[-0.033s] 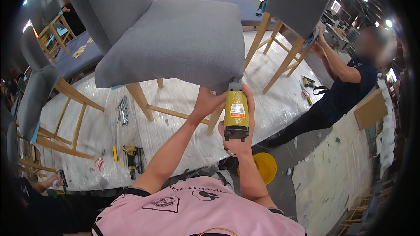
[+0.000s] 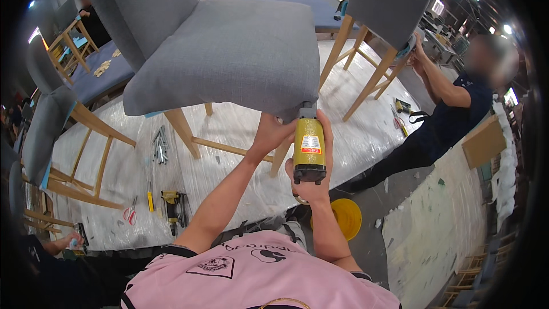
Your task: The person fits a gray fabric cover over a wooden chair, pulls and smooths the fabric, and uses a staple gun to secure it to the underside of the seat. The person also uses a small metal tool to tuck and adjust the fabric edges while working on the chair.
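A grey upholstered chair (image 2: 229, 51) with pale wooden legs stands in front of me, its seat's front corner nearest. My right hand (image 2: 321, 174) grips a yellow-green staple gun (image 2: 309, 140). The gun's nose meets the underside of the seat at that corner. Just left of it, my left hand (image 2: 274, 136) is closed at the lower edge of the seat cover, thumb toward the gun. Part of its fingers is hidden under the seat.
The chair stands on a plastic-covered table (image 2: 223, 120). Metal strips (image 2: 160, 146), a yellow cutter (image 2: 150, 199), scissors (image 2: 130, 213) and another staple gun (image 2: 171, 209) lie left. A co-worker (image 2: 457, 103) handles another chair (image 2: 389, 6) at right. A yellow bucket (image 2: 346, 220) stands below.
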A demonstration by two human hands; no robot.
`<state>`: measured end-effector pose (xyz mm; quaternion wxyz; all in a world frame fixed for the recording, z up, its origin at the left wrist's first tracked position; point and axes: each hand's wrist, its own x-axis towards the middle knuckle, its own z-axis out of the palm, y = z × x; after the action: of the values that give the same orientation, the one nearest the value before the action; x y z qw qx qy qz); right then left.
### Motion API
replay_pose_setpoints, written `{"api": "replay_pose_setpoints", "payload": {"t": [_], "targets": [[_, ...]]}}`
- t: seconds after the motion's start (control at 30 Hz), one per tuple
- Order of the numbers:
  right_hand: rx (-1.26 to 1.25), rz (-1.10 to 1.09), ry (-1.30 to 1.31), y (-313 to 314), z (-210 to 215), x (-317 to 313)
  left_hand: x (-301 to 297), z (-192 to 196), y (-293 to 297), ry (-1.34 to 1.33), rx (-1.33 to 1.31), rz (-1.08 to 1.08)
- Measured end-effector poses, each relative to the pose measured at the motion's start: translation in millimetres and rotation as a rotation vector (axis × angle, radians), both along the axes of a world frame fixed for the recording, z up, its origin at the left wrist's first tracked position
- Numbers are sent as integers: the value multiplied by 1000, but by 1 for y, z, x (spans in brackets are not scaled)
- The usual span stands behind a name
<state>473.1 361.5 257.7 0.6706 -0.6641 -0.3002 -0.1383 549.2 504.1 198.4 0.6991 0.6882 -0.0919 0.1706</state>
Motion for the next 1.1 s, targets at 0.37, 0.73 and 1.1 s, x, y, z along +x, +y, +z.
{"api": "replay_pose_setpoints", "payload": {"t": [0.37,0.73,1.1], "targets": [[-25,-86,15,7,-9,8,0,16,4,13,13,36],[-50,-49,33,-11,-4,11,3,18,8,92,-2,-61],[-508,-174,602,-154,-177,-26,-130,-149,65,524,82,128]]}}
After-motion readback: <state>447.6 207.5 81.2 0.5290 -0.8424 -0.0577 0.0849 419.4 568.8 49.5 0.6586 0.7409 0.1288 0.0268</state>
